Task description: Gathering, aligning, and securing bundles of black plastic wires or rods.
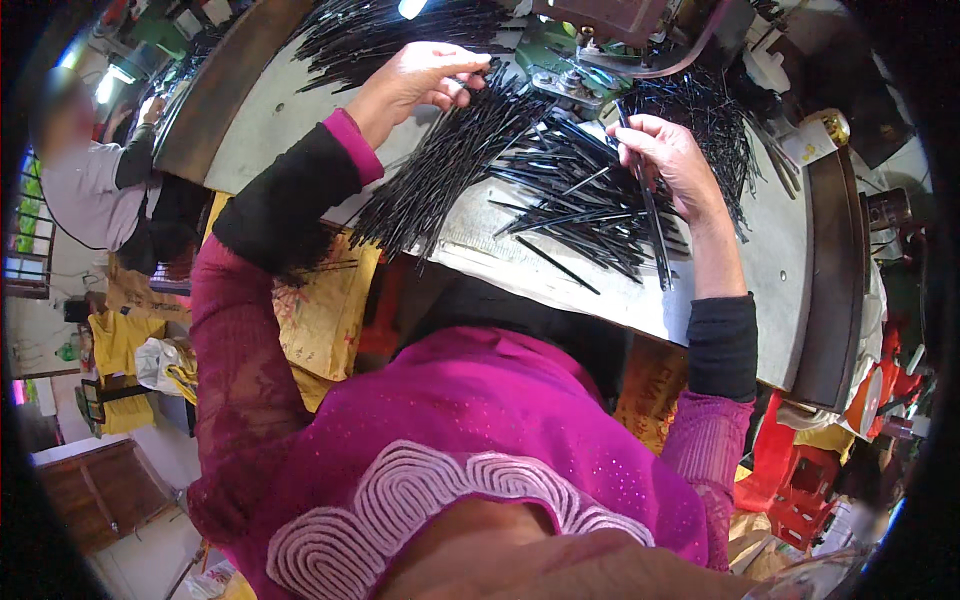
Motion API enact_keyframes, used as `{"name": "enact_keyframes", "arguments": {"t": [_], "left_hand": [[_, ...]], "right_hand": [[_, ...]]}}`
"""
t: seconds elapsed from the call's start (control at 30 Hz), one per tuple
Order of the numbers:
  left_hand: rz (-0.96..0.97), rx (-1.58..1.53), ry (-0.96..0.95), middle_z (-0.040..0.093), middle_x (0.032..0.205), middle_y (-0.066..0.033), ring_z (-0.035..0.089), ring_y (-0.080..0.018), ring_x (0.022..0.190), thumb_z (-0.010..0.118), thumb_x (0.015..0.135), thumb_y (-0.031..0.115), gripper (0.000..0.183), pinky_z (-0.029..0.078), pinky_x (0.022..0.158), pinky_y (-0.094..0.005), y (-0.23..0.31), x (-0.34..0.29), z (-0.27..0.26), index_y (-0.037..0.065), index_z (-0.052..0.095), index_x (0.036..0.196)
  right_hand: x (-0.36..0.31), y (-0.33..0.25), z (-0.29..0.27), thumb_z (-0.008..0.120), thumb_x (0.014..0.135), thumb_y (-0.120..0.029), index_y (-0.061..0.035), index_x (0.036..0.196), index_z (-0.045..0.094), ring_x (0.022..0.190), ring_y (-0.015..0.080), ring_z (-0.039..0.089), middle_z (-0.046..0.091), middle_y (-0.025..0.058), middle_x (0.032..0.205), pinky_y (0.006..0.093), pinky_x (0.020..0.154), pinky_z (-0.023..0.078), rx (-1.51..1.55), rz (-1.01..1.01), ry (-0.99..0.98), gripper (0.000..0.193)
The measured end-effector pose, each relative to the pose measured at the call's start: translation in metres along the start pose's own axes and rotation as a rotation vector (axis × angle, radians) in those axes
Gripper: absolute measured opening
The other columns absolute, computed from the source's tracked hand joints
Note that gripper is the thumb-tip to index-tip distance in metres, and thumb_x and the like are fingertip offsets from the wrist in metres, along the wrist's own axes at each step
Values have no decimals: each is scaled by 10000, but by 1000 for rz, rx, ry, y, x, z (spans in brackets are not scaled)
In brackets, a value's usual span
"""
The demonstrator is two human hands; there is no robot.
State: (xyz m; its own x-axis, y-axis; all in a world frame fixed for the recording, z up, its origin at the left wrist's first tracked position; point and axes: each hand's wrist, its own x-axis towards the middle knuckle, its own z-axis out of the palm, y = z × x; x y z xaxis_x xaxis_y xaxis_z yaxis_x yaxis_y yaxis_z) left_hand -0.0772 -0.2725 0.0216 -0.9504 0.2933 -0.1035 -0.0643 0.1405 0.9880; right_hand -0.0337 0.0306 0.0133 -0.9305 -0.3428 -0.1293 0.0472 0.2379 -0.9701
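Observation:
My right hand (668, 160) is closed around a long, flat black strip (655, 225), which points down toward the table's near edge. To the left, my left hand (425, 82) has its thumb and fingers pinched together over the top of a heap of thin black rods (440, 170). What is between those fingertips, if anything, is too small to make out. A second heap of flatter black strips (580, 190) lies spread between my hands. Just beyond it stands a bench machine (570, 85) with a metal work head, close to both hands.
The pale table (470, 225) has raised brown side boards (832, 260). More black rods (390, 35) are piled at the far left, and another bundle (705, 120) lies beyond my right hand. Another person (95, 190) sits at the left. A red plastic stool (805, 490) stands lower right.

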Motion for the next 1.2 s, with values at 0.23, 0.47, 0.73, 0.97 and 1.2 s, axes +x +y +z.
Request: {"name": "enact_keyframes", "arguments": {"t": [0.23,0.47,0.73,0.97,1.2], "left_hand": [[-48,90,95,548,694,19,484,-24,531,633,833,274,226,338,424,-137,-6,-8,-28,53,601,867],[-160,336,-10,574,727,5,535,-45,590,589,853,314,271,421,463,-173,-23,-31,-54,44,605,855],[-127,350,-126,570,623,-48,563,-94,517,601,846,272,290,485,445,-219,-26,-50,-25,-17,610,876],[-105,384,-46,571,656,-27,541,-82,482,598,846,296,291,425,407,-192,-14,-30,-39,6,605,861],[93,54,-45,584,695,-16,505,-44,467,627,845,263,244,370,416,-175,-1,13,5,36,638,933]], "right_hand": [[3,1,0,574,855,-243,-46,965,613,498,9,418,539,-53,646,146,438,272,42,58,6,228],[-1,4,-4,595,844,-238,-36,964,620,478,12,420,555,-46,650,158,409,289,52,36,43,236],[-3,5,-3,586,851,-230,-39,961,622,474,8,424,558,-46,651,155,404,299,47,26,45,223],[-9,-7,-1,583,858,-257,-40,957,624,477,14,424,554,-46,658,158,413,302,52,76,47,242],[9,-22,15,557,876,-239,-24,974,612,486,19,440,539,-39,647,151,404,302,-46,53,-14,243]]}}
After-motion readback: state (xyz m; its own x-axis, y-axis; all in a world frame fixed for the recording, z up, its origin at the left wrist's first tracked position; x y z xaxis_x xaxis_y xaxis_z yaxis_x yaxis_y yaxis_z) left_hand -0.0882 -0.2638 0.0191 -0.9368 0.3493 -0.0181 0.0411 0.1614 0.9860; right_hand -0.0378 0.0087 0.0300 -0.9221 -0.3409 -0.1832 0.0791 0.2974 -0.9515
